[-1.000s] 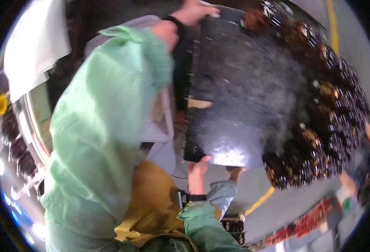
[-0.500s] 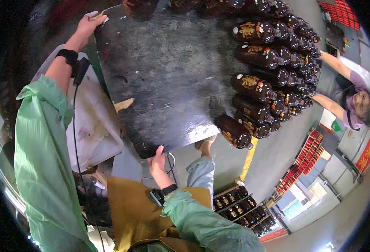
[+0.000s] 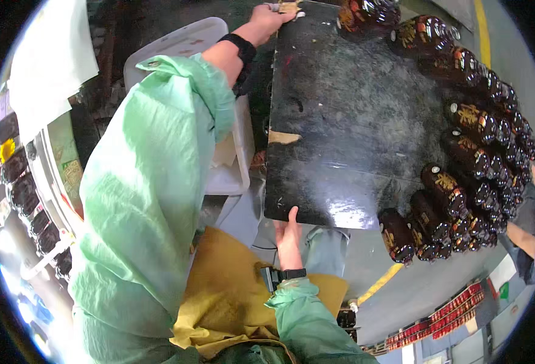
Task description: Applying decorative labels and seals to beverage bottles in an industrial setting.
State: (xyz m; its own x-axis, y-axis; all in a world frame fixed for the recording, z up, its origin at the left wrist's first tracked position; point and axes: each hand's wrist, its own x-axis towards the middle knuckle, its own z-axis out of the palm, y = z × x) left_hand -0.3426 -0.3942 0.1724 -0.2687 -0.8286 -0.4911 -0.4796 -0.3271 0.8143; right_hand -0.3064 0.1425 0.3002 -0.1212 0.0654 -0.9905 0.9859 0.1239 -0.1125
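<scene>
I hold a large black board (image 3: 352,127) by two corners. My left hand (image 3: 271,13), arm stretched out in a green sleeve, grips its far corner at the top of the view. My right hand (image 3: 288,233) grips its near edge, thumb on the top face. Several dark brown bottles with gold labels (image 3: 461,176) lie in rows on the right part of the board, caps toward me. The board's left part is bare, scuffed and shiny, with a chipped pale patch near its left edge.
A white plastic crate (image 3: 231,176) sits under my left arm, left of the board. More dark bottles (image 3: 21,194) fill a rack at far left. A yellow apron (image 3: 231,297) covers my lap. Another person's arm (image 3: 525,236) shows at the right. Red crates (image 3: 455,309) stand lower right.
The view has swung between frames. The board stays in both hands, and the bottles on it remain along its right side.
</scene>
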